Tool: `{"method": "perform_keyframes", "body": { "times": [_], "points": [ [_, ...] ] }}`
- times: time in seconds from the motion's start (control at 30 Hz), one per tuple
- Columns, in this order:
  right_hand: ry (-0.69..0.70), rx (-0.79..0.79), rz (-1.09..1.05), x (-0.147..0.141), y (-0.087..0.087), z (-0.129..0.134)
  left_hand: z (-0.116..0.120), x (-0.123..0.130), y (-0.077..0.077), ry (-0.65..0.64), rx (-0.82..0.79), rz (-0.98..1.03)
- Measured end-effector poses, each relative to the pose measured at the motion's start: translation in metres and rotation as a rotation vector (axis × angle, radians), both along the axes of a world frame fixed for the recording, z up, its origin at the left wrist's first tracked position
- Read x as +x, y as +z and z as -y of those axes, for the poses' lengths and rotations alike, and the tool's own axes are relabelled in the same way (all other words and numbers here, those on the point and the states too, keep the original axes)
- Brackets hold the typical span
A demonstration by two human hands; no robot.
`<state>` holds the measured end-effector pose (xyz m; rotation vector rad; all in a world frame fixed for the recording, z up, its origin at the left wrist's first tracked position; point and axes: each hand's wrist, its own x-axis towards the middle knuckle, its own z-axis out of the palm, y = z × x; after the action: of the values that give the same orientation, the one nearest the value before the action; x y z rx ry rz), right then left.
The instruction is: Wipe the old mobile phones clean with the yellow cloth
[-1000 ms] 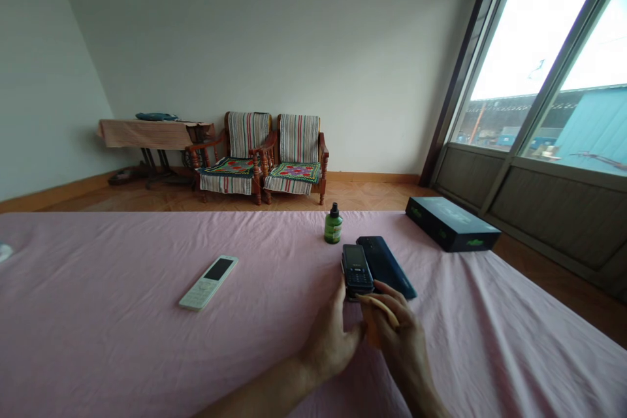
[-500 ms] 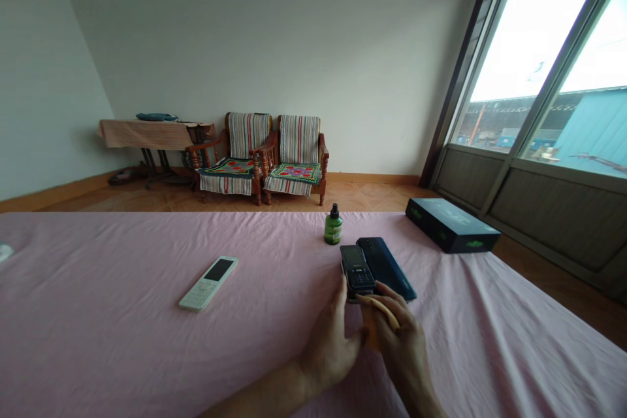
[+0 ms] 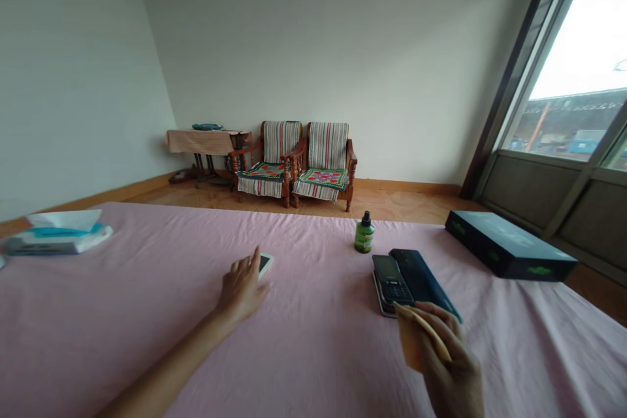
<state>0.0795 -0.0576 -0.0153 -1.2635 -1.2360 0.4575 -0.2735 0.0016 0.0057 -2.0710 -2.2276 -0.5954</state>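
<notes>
My left hand (image 3: 242, 287) is over the white phone (image 3: 266, 262), its index finger stretched out and its thumb apart; it covers most of that phone. At the right, my right hand (image 3: 448, 353) pinches a folded tan cloth or paper (image 3: 414, 339). Just beyond those fingers, a dark keypad phone (image 3: 392, 277) lies on top of another, light-edged flat item. A dark blue smartphone (image 3: 424, 281) lies close against its right side. Behind them stands a green bottle (image 3: 364, 234) with a black cap.
The surface bears a pink cloth (image 3: 304, 353). A black box (image 3: 509, 245) lies at the right, and a tissue pack (image 3: 61, 235) at the far left. Two wooden chairs (image 3: 323, 176) and a covered table (image 3: 203, 142) stand beyond.
My left hand has left the keypad phone and moved left to the white phone. The right hand still holds the tan item. The view has turned left, bringing the tissue pack into sight.
</notes>
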Motion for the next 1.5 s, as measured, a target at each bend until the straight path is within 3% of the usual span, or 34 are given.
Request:
{"method": "perform_keyframes", "body": {
  "times": [0.07,0.17,0.33,0.57,0.63,0.73,0.97,1.17,1.3,1.5],
  "points": [
    [0.017,0.01,0.015,0.0,-0.003,-0.001,-0.001,-0.018,0.001,0.08,-0.036,-0.04],
    [0.038,0.013,0.026,0.0,-0.005,-0.002,-0.001,-0.026,0.003,0.101,-0.072,-0.073],
    [0.049,0.033,0.046,-0.003,-0.007,-0.002,0.006,-0.004,0.003,0.041,-0.08,-0.062],
    [0.097,0.05,0.129,-0.004,-0.009,-0.001,0.044,0.059,-0.002,-0.205,-0.101,0.035],
    [0.111,0.051,0.162,-0.003,-0.009,0.0,0.056,0.071,0.0,-0.325,-0.143,0.168],
    [0.15,0.073,0.215,-0.004,-0.008,0.001,0.065,0.077,0.007,-0.428,-0.206,0.372],
    [0.268,0.112,0.318,-0.017,-0.005,0.002,0.049,0.072,0.004,-0.718,-0.285,0.302],
    [0.284,0.117,0.338,-0.026,-0.012,0.005,0.052,0.08,-0.004,-0.717,-0.276,0.279],
    [0.344,0.072,0.338,-0.036,-0.015,0.011,0.058,0.077,-0.003,-0.785,-0.305,0.258],
    [0.449,0.039,0.374,-0.061,0.005,0.003,0.062,0.073,-0.006,-0.767,-0.232,0.298]
  ]
}}
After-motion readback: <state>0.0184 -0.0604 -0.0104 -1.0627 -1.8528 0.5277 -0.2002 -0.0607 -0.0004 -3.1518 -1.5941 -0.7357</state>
